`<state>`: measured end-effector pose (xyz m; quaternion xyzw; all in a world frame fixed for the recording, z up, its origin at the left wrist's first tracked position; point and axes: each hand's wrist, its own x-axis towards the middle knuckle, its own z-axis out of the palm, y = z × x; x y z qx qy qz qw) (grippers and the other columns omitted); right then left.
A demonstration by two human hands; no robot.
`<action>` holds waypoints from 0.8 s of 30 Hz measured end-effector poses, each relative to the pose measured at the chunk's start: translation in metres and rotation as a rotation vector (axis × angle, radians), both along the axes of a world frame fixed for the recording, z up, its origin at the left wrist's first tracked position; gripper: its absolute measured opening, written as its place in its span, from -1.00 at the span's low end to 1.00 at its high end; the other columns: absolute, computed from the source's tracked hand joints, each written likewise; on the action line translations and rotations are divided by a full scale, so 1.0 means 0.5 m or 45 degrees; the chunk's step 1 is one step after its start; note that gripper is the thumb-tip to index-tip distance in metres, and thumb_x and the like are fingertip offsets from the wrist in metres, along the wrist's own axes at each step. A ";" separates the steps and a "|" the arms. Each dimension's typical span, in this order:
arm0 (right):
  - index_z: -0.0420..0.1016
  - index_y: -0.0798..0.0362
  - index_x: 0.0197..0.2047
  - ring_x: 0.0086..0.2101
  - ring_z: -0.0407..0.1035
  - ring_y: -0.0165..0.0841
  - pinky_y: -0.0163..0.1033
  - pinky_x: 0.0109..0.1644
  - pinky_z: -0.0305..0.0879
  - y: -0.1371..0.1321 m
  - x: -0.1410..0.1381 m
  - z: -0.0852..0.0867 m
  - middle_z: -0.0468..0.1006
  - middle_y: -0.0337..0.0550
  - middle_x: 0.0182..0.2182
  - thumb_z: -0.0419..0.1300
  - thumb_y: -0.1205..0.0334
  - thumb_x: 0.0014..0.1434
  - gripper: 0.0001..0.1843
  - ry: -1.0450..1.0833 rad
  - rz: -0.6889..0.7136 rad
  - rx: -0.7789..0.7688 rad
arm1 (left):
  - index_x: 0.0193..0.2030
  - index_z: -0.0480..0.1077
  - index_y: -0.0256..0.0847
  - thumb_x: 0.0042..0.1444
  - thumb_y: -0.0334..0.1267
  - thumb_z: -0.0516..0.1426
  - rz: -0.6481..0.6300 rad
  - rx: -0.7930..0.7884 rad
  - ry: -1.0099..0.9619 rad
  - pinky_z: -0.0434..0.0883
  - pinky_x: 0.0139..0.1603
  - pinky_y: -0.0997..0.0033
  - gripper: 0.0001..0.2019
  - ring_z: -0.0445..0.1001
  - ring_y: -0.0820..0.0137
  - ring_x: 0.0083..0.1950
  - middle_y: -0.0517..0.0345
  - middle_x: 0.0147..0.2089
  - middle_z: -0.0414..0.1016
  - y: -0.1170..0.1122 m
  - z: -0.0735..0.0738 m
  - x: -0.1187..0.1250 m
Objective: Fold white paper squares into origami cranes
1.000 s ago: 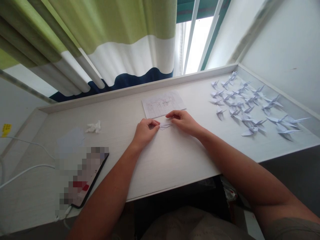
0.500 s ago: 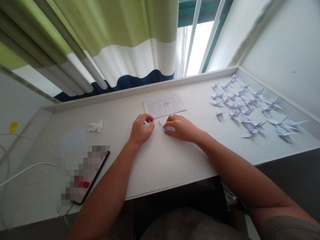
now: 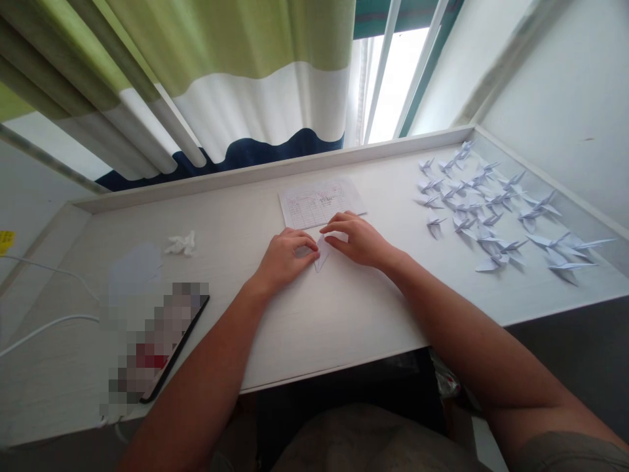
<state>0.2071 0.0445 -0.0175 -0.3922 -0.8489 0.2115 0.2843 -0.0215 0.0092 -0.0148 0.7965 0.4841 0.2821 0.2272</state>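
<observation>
A small folded piece of white paper (image 3: 321, 254) stands with its point towards me, between my two hands above the desk's middle. My left hand (image 3: 289, 257) is closed, thumb and fingertips pinching the paper's left edge. On the other side, my right hand (image 3: 358, 240) curves over the paper's upper end with a gap between thumb and fingers. Its fingertips are close to the paper's top tip; whether they touch it is hard to see. Just beyond the hands lies a printed sheet (image 3: 319, 203) with a table on it.
Several folded paper cranes (image 3: 491, 203) cover the right side of the white desk (image 3: 339, 341). To the left are a crumpled tissue (image 3: 181, 243), pale paper sheets (image 3: 135, 269) and a phone (image 3: 167, 341) with its screen blurred. White cables (image 3: 54, 328) run in from the left. A raised rim borders the desk's back.
My left hand has moved right and now pinches the paper, which was in my right hand. The paper has turned point-down, and my right fingers have loosened at its top. The view shifted slightly.
</observation>
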 end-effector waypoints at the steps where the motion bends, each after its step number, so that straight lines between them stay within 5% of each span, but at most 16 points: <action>1: 0.75 0.00 -0.05 -0.01 0.48 -0.11 0.00 0.14 0.39 0.006 -0.001 -0.006 0.68 0.01 -0.06 0.27 0.27 0.35 -0.79 0.020 0.041 0.002 | -0.25 0.65 -0.05 0.21 -0.30 0.33 0.005 -0.001 0.014 0.45 0.20 0.02 -0.95 0.56 0.15 0.07 0.15 -0.06 0.72 -0.002 0.002 0.002; 4: 0.77 -0.03 -0.13 -0.03 0.50 -0.13 0.00 0.17 0.39 0.017 -0.010 -0.020 0.69 -0.04 -0.06 0.29 0.33 0.27 -0.79 0.057 0.096 -0.050 | -0.28 0.66 -0.05 0.23 -0.32 0.31 0.007 0.014 0.055 0.45 0.21 0.02 -0.91 0.56 0.16 0.07 0.15 -0.06 0.72 -0.006 0.005 0.007; 13: 0.74 0.02 -0.34 -0.08 0.55 -0.20 -0.15 0.10 0.42 0.021 -0.038 -0.011 0.69 -0.08 -0.14 0.29 0.42 0.07 -0.82 0.218 -0.142 -0.393 | -0.29 0.68 -0.02 0.23 -0.30 0.31 -0.006 0.061 0.136 0.45 0.18 -0.02 -0.90 0.56 0.13 0.06 0.13 -0.04 0.70 -0.004 -0.002 0.006; 24: 0.71 0.01 -0.38 -0.13 0.56 -0.21 -0.12 0.08 0.41 0.018 -0.060 -0.007 0.68 -0.10 -0.16 0.34 0.32 0.07 -0.91 0.127 -0.287 -0.388 | -0.32 0.67 -0.01 0.25 -0.27 0.32 -0.040 0.017 0.110 0.41 0.23 -0.03 -0.88 0.55 0.14 0.09 0.15 -0.04 0.70 0.003 -0.001 0.000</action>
